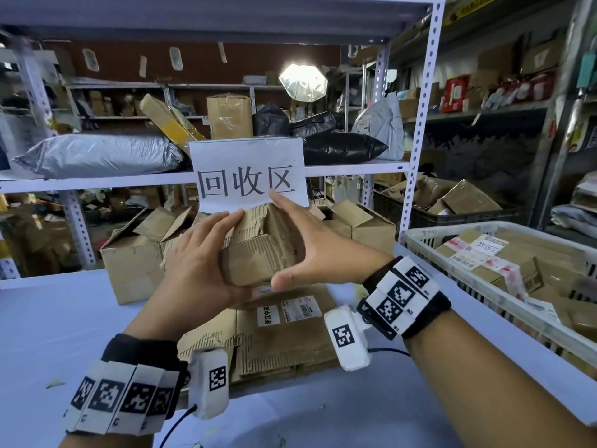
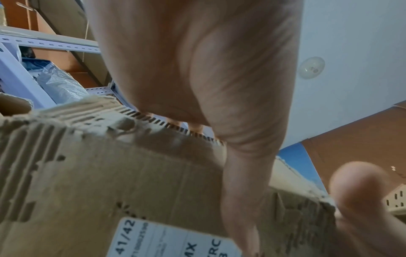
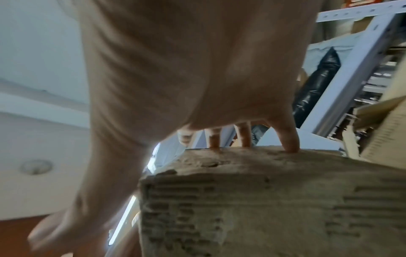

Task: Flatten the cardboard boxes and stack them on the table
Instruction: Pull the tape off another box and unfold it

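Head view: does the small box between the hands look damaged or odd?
Yes. The small box, pressed between the left hand and right hand, has its outer paper torn off in patches, exposing corrugated ribs. It is not yet flat; the flattened cardboard beneath looks similarly stripped.

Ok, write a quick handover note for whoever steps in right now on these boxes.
Left hand and right hand: both press flat against the sides of a small torn box, held above the table.
Done: at least one flattened box lies on the table under the hands.
Left: collapse the held box, stack it, then the unflattened boxes behind.
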A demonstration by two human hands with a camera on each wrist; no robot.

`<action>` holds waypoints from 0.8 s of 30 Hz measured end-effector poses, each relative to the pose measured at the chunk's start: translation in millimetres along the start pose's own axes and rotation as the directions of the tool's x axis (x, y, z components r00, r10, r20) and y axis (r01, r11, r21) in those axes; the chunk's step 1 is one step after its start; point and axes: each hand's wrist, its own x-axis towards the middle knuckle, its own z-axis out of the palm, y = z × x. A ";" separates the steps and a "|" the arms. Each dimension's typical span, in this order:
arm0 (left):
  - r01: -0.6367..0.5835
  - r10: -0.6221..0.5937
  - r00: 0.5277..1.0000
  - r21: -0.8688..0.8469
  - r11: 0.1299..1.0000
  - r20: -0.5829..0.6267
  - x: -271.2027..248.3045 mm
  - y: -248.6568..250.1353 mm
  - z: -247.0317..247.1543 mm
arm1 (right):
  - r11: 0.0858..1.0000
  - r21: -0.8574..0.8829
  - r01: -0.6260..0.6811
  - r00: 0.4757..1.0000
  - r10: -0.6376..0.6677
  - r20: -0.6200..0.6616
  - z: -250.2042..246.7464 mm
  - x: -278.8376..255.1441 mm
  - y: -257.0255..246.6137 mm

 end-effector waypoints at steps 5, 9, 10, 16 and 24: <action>-0.013 0.013 1.000 0.000 1.000 0.005 -2.9 6.6 -5.4 | 0.986 -0.169 0.012 0.993 -0.032 -0.113 4.0 0.9 -2.4; 0.110 -0.118 0.988 -0.076 0.991 -0.102 -6.3 7.1 -20.2 | 0.995 -0.095 -0.022 0.961 -0.005 -0.276 2.4 1.5 -1.9; 0.155 -0.169 0.971 -0.090 0.984 -0.169 -5.7 6.0 -24.5 | 0.998 -0.069 -0.012 0.952 -0.009 -0.307 2.0 1.4 -0.9; 0.393 -0.545 0.817 -0.510 0.765 -0.187 -1.5 -3.7 -45.1 | 0.984 0.110 0.142 0.920 -0.090 -0.382 6.4 -1.4 -1.2; 0.251 -0.421 0.907 -0.773 0.583 -0.024 -6.5 6.8 -47.6 | 0.971 0.231 0.061 0.955 0.010 -0.296 7.4 -1.8 2.2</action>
